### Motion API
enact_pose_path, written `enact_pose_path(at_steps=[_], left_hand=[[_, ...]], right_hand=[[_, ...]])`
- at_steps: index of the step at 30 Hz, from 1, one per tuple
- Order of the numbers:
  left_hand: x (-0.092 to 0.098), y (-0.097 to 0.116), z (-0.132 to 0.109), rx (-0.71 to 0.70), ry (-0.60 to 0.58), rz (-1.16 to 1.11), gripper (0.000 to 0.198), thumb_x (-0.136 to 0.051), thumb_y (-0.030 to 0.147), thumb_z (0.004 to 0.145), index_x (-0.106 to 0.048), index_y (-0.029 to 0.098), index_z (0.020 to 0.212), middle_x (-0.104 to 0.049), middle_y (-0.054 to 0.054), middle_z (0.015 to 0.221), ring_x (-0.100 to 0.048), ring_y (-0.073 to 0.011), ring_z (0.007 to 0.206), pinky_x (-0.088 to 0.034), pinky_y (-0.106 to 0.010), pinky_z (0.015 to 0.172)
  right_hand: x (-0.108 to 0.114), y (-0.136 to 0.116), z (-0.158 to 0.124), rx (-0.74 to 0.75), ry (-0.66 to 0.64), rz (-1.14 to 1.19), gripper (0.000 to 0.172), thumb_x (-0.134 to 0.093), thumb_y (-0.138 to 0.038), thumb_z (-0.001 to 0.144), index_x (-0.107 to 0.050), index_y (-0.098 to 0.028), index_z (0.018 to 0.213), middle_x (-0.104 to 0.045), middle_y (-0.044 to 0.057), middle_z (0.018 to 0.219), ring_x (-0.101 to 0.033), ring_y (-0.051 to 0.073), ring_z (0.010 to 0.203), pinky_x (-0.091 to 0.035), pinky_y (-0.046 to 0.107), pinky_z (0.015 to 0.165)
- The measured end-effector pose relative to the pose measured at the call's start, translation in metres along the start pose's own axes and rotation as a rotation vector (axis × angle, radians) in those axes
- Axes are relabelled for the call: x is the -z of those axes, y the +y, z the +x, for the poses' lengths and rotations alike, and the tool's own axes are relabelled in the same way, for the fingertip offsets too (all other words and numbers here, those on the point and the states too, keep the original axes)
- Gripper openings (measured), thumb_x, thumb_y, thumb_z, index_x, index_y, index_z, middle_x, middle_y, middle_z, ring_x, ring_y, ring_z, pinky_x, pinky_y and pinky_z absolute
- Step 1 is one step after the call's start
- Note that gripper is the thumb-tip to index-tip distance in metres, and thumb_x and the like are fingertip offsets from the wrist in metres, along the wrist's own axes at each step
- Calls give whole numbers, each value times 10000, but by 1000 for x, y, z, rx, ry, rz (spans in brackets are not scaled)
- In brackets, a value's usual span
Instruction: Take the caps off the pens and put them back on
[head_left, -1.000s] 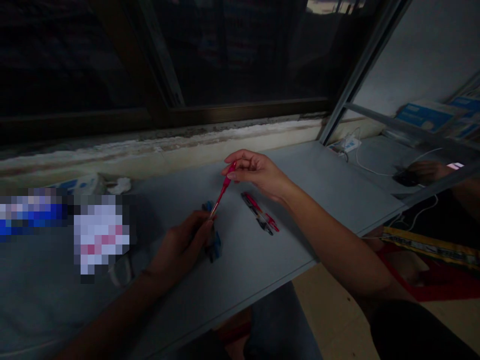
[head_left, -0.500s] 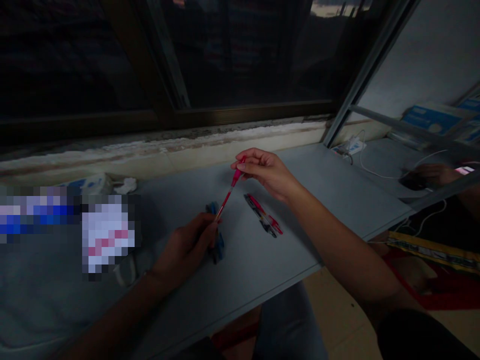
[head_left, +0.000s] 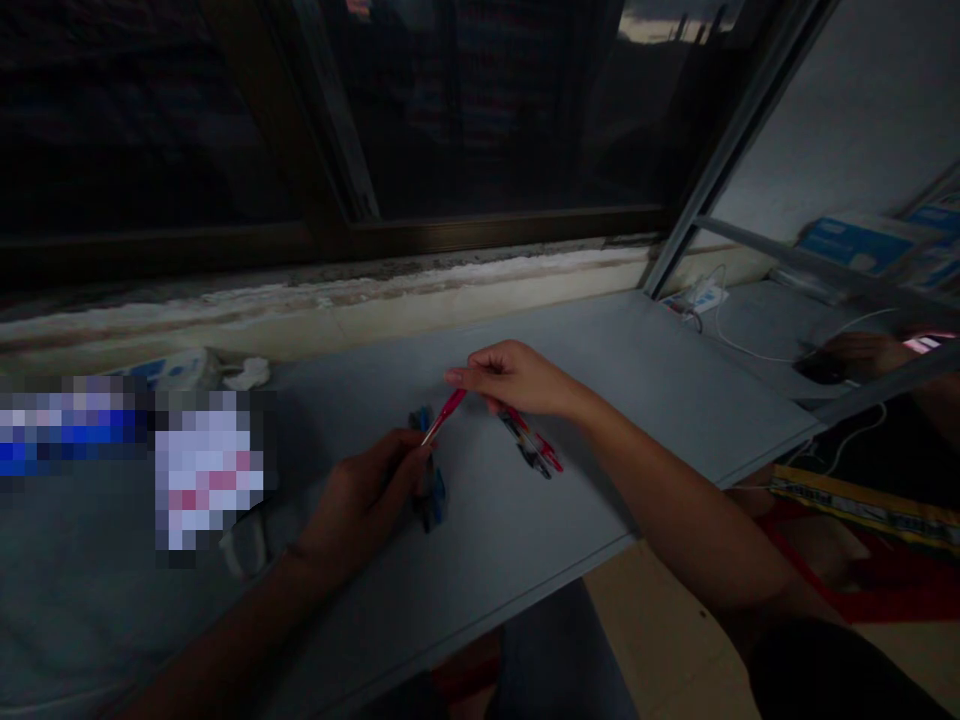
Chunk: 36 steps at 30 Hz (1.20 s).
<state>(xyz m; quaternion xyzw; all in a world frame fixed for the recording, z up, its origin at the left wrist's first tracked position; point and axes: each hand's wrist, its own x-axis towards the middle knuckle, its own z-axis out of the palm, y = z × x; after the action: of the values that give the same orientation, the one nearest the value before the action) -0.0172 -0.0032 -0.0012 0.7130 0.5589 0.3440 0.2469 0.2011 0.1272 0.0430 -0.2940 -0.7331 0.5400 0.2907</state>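
red pen point(head_left: 444, 415): held in the air just above the table between 2 hands, slanted, upper end at the right hand, lower tip at the left hand.
right hand point(head_left: 517, 380): fingertips pinched tight on the pen's upper end, low over the red pile.
left hand point(head_left: 367, 500): thumb and fingers closed on the pen's lower tip.
blue pens point(head_left: 433, 492): small cluster flat on the table, just beside the left fingers and partly hidden by them.
red pile point(head_left: 534, 448): red and dark pens lying together below the right hand; the count is unclear in the dim light.
table point(head_left: 637, 380): grey, set along a window sill.
tissue point(head_left: 247, 375): white, crumpled, at the table's back edge, well to the left.
cable point(head_left: 739, 335): white, on the next desk to the right.
other hand point(head_left: 855, 350): a 2nd person's, resting on that desk near a lit phone point(head_left: 926, 343).
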Motion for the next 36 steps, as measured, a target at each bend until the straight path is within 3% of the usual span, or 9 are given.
enact_pose_path(at_steps=[3, 8, 12, 16, 21, 25, 28, 33, 36], left_hand=[[0, 2, 0, 6, 7, 13, 313, -473, 438, 1046, -670, 206, 972, -631, 31, 647, -613, -141, 569, -499, -263, 580], [0, 5, 3, 1, 31, 21, 316, -483, 435, 1026, -680, 209, 924, -617, 26, 617, -600, -150, 538, -491, -276, 558], [0, 6, 2, 18, 51, 33, 322, -486, 440, 1017, -681, 203, 919, -623, 24, 613, -582, -148, 518, -481, -274, 543], [0, 7, 2, 11, 44, 43, 321, -498, 451, 1007, -690, 202, 946, -632, 26, 629, -570, -144, 520, -485, -271, 560], [1, 7, 4, 26, 50, 69, 340, -488, 466, 1010, -681, 212, 892, -635, 24, 619, -594, -158, 539, -491, -272, 564], [0, 0, 2, 14, 62, 113, 342, -505, 481, 1007, -716, 214, 973, -660, 26, 633, -608, -156, 528, -473, -269, 542], [0, -4, 0, 23, 98, 162, 350, -537, 497, 990, -734, 215, 1057, -704, 17, 683, -606, -151, 517, -454, -265, 520], [3, 3, 3, 32, 91, 113, 362, -500, 487, 1006, -729, 206, 1020, -662, 26, 626, -605, -156, 521, -472, -262, 531], [2, 4, 4, 30, 68, 104, 365, -487, 479, 1011, -728, 206, 976, -646, 32, 605, -599, -151, 509, -480, -261, 541]], right_hand=[[7, -1, -1, 68, -91, 113, 408, -845, -499, 785, -621, -191, 932, -687, -46, 680, -579, 85, 545, -443, 206, 526], [11, 4, 0, 27, -66, -185, 486, -664, -557, 947, -551, -179, 661, -539, -51, 486, -474, 68, 451, -365, 226, 509], [13, 6, 1, 85, -139, -8, 375, -780, -519, 851, -623, -184, 912, -681, -37, 700, -554, 77, 555, -419, 211, 546], [13, 5, 1, 7, -153, -140, 483, -635, -578, 955, -561, -177, 696, -581, -37, 553, -481, 68, 485, -385, 212, 513], [12, 5, 3, 83, -202, -40, 418, -758, -564, 857, -612, -173, 855, -645, -29, 670, -572, 91, 589, -434, 212, 572], [5, 10, 3, 19, -136, -195, 576, -604, -622, 964, -497, -181, 610, -472, -67, 463, -418, 61, 441, -354, 218, 533], [2, 12, 4, -82, -123, -164, 637, -560, -669, 971, -474, -185, 566, -471, -54, 415, -402, 62, 396, -354, 226, 511], [4, 10, 6, 50, -166, 48, 491, -722, -649, 867, -634, -165, 869, -686, -13, 677, -595, 100, 574, -462, 218, 578], [6, 10, 5, 95, -187, 34, 460, -755, -606, 857, -619, -166, 867, -665, -25, 681, -586, 100, 586, -464, 224, 588]])
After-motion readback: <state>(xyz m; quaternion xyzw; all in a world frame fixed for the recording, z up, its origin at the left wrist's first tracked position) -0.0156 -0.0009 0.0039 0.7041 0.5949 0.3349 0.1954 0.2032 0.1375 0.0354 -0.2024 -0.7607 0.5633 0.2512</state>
